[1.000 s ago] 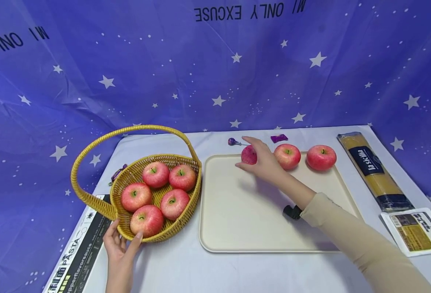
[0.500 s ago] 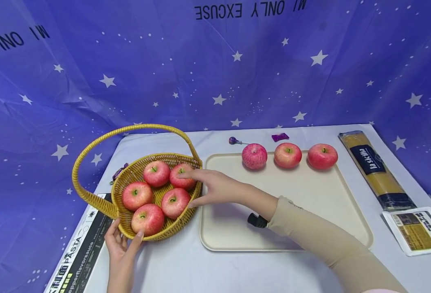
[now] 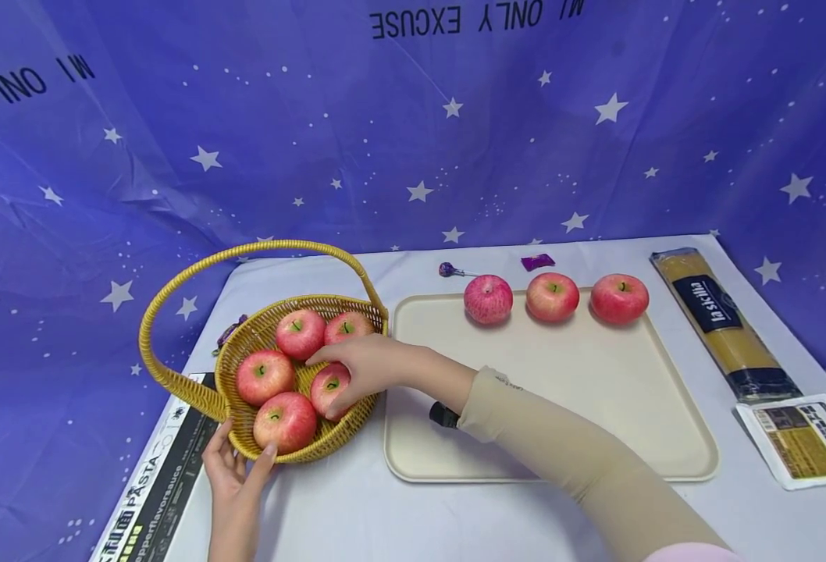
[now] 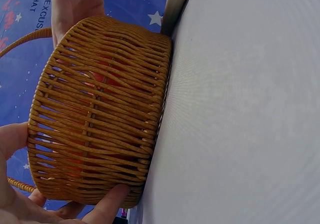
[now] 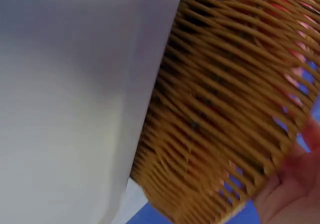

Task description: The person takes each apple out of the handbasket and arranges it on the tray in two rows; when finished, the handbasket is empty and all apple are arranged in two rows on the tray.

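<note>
Starry blue cloth (image 3: pixel 357 117) hangs behind the white worktop (image 3: pixel 343 515), beyond the basket (image 3: pixel 329 448) — left hand (image 3: pixel 233 488) gripping its near side, right hand (image 3: pixel 368 365) round an apple (image 3: pixel 325 384) inside.

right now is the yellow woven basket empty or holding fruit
Holding fruit: five round red apples show inside the yellow woven basket in the head view.

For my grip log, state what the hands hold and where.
Left hand: basket, by its near rim and side. Right hand: around an apple; whether gripped, can't tell.
</note>
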A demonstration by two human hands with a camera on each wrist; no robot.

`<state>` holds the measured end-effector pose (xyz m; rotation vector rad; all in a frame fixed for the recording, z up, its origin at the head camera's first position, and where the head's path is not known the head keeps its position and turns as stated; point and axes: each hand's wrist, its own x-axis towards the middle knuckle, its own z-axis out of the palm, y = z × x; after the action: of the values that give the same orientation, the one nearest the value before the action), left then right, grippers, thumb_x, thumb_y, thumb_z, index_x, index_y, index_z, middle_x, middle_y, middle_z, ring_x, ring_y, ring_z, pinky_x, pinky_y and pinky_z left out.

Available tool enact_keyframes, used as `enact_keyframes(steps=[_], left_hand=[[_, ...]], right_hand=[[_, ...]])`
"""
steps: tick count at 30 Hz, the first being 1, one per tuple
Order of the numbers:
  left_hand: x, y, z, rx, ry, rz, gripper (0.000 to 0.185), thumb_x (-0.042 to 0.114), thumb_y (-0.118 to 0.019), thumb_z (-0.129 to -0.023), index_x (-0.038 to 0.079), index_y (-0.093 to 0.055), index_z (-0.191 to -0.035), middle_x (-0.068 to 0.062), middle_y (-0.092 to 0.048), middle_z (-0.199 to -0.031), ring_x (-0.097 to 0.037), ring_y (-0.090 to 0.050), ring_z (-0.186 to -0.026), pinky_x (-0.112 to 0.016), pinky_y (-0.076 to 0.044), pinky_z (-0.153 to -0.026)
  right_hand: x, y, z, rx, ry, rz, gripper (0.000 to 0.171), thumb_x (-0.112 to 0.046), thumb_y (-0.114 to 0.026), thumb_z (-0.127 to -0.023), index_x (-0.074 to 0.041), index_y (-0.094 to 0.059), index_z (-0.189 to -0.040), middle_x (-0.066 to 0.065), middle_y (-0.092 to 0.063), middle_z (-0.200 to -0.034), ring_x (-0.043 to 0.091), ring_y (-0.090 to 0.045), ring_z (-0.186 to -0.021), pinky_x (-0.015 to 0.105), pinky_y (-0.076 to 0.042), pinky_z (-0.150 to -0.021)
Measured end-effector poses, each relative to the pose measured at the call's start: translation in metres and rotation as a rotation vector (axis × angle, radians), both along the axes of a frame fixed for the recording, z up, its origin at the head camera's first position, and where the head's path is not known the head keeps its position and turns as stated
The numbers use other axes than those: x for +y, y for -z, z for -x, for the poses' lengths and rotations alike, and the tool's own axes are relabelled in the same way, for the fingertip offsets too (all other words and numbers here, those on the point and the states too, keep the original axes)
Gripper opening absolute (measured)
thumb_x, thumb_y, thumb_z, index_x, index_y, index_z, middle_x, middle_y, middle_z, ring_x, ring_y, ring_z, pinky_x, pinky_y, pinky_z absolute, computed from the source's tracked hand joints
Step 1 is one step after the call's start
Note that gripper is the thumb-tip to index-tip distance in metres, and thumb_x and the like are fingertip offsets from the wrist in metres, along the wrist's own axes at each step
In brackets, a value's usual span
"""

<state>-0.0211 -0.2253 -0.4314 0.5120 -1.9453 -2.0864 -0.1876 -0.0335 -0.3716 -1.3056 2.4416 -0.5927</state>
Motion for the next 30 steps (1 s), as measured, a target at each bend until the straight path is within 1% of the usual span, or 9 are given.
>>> enact_keyframes(steps=[4,6,8,12,16,19,22,26,30], left_hand=[[0.001,0.001,0.0,-0.002,0.002,-0.003,0.072,0.002,-0.059,-0.095,0.019,-0.012,-0.147,-0.014,-0.012,-0.153,-0.027,-0.013,-0.143,-0.01,-0.046,-0.088],[0.002,0.002,0.001,0.0,0.006,-0.008,0.072,0.002,-0.059,-0.095,0.019,-0.012,-0.147,-0.015,-0.012,-0.153,-0.028,-0.013,-0.143,-0.01,-0.046,-0.088],[0.002,0.002,0.001,0.004,0.008,-0.01,0.072,0.001,-0.058,-0.094,0.018,-0.011,-0.147,-0.015,-0.012,-0.153,-0.028,-0.013,-0.143,-0.01,-0.046,-0.089],[0.003,0.001,0.001,0.008,0.012,-0.002,0.072,0.002,-0.058,-0.095,0.017,-0.011,-0.147,-0.016,-0.01,-0.154,-0.028,-0.012,-0.144,-0.012,-0.047,-0.088],[0.003,-0.001,0.001,0.009,0.018,0.004,0.072,0.002,-0.058,-0.095,0.017,-0.011,-0.147,-0.016,-0.008,-0.155,-0.028,-0.011,-0.144,-0.012,-0.048,-0.087],[0.003,-0.001,0.002,0.008,0.015,0.006,0.072,0.001,-0.058,-0.095,0.017,-0.011,-0.147,-0.016,-0.009,-0.155,-0.028,-0.011,-0.144,-0.012,-0.047,-0.088],[0.002,0.0,0.001,0.002,0.013,0.005,0.072,0.001,-0.058,-0.094,0.017,-0.011,-0.147,-0.017,-0.009,-0.155,-0.028,-0.012,-0.144,-0.011,-0.047,-0.088],[0.0,0.0,-0.001,0.0,0.012,0.005,0.072,0.001,-0.058,-0.095,0.018,-0.011,-0.147,-0.016,-0.01,-0.155,-0.028,-0.013,-0.144,-0.012,-0.047,-0.088],[-0.002,0.001,-0.001,0.005,0.011,0.012,0.071,0.001,-0.058,-0.095,0.018,-0.012,-0.146,-0.016,-0.009,-0.155,-0.027,-0.013,-0.144,-0.01,-0.045,-0.089]], right_hand=[[-0.012,0.008,-0.002,0.103,0.008,-0.114,0.077,-0.06,-0.077,-0.071,-0.023,-0.054,-0.135,-0.009,-0.061,-0.123,0.007,-0.058,-0.107,0.025,-0.049,-0.089],[-0.015,0.01,-0.003,0.14,0.019,-0.154,0.077,-0.062,-0.076,-0.07,-0.023,-0.055,-0.133,-0.009,-0.062,-0.12,0.008,-0.059,-0.104,0.026,-0.05,-0.087],[-0.016,0.011,-0.004,0.156,0.03,-0.173,0.076,-0.063,-0.076,-0.07,-0.023,-0.056,-0.131,-0.01,-0.062,-0.119,0.007,-0.059,-0.103,0.026,-0.051,-0.085],[-0.014,0.011,-0.005,0.158,0.044,-0.156,0.074,-0.064,-0.076,-0.07,-0.022,-0.058,-0.128,-0.01,-0.063,-0.115,0.008,-0.06,-0.1,0.027,-0.052,-0.082],[-0.012,0.013,-0.004,0.154,0.061,-0.098,0.069,-0.062,-0.076,-0.069,-0.023,-0.06,-0.124,-0.012,-0.064,-0.109,0.008,-0.061,-0.095,0.027,-0.053,-0.078],[-0.01,0.016,-0.004,0.156,0.063,-0.031,0.066,-0.06,-0.076,-0.07,-0.023,-0.061,-0.122,-0.013,-0.064,-0.107,0.006,-0.06,-0.093,0.025,-0.052,-0.076],[-0.006,0.017,-0.006,0.117,0.074,0.07,0.065,-0.056,-0.076,-0.072,-0.021,-0.06,-0.125,-0.012,-0.063,-0.113,0.004,-0.059,-0.097,0.022,-0.05,-0.082],[0.004,0.011,-0.007,0.024,0.127,0.23,0.067,-0.052,-0.076,-0.074,-0.021,-0.058,-0.131,-0.012,-0.06,-0.118,0.003,-0.056,-0.101,0.021,-0.049,-0.087],[0.02,0.001,-0.006,0.0,0.194,0.351,0.068,-0.05,-0.078,-0.073,-0.023,-0.057,-0.132,-0.011,-0.056,-0.124,0.004,-0.054,-0.104,0.021,-0.049,-0.087]])
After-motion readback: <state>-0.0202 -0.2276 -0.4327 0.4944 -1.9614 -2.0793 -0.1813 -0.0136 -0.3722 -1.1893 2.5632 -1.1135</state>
